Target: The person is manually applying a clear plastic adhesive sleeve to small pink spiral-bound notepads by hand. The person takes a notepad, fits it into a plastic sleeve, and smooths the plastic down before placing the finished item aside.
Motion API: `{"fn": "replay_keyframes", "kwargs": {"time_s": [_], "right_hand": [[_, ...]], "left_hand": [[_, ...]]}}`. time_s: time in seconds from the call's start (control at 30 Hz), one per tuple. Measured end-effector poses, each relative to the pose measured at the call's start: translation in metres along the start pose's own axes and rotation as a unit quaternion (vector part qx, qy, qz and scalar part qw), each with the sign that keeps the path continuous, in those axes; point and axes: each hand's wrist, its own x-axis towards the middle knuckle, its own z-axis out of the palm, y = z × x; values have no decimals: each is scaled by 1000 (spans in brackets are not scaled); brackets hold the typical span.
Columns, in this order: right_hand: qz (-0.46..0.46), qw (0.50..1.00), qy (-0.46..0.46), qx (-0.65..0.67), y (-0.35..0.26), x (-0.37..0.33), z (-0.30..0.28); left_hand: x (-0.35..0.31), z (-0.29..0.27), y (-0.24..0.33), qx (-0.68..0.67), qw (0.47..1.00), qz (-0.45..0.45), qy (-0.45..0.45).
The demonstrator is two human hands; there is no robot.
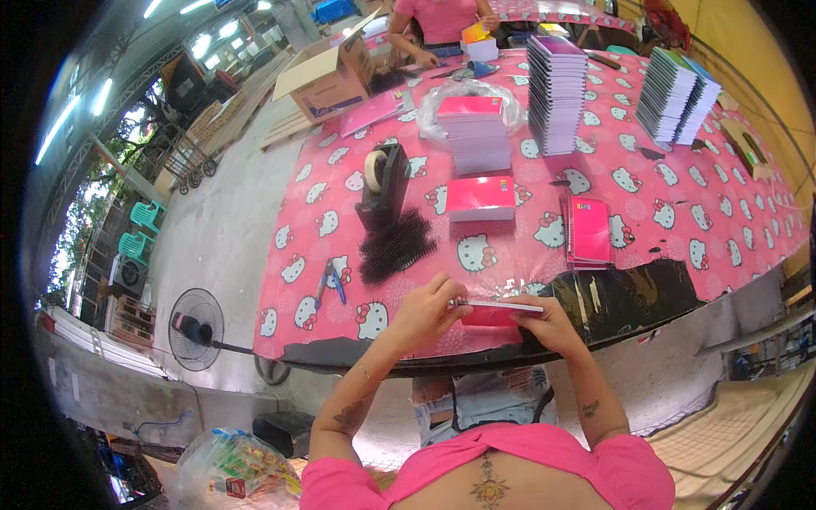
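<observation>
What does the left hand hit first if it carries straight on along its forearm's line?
Probably the short pink-topped stack lying ahead, if the left hand goes in low; from this one view, height and depth are unclear.

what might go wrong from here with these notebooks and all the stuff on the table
The pink notebook could slip from the right hand near the table edge and fall. The tall notebook stack might topple if bumped. The loose black coils beyond the left hand may tangle.
</observation>
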Motion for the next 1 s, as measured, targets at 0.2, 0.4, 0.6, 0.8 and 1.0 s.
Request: {"fn": "replay_keyframes", "kwargs": {"time_s": [0.2,0.4,0.6,0.8,1.0], "right_hand": [[11,995,84,45,-6,-2,15],[12,995,85,43,-15,-2,23],[5,992,86,91,-21,1,20],[1,996,46,78,-24,-3,32],[11,997,10,71,-13,1,34]], "left_hand": [[-8,58,19,269,948,34,167],[-11,67,5,316,933,-14,173],[-45,95,9,300,939,98,135],[-5,42,11,370,913,30,168],[-12,53,10,401,892,18,209]]}}
